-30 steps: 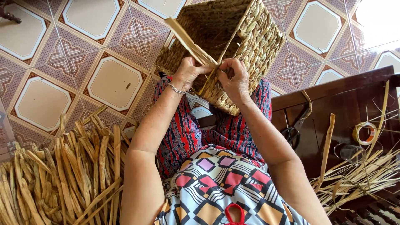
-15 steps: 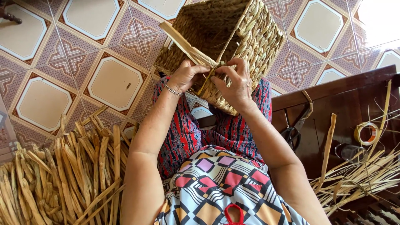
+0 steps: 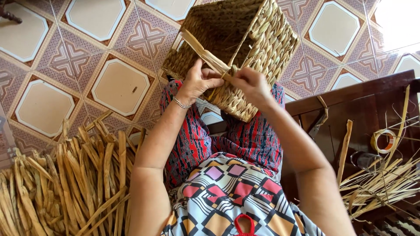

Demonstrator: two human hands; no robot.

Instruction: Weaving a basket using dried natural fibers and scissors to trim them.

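Straw-coloured flat strand (image 3: 202, 49) runs across the rim of the square woven basket (image 3: 236, 52) resting on my knees. My left hand (image 3: 197, 82) braces the rim, fingers curled on it; my right hand (image 3: 250, 83) pinches the strand. Best I keep it taut and flat against the coarse, ribbed weave. Dry stalks (image 3: 61, 183) lie piled beside me.

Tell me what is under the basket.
Under the basket show the person's lap in red patterned cloth and the tiled floor. Both hands, left hand and right hand, cover its near rim; where it rests is hidden.
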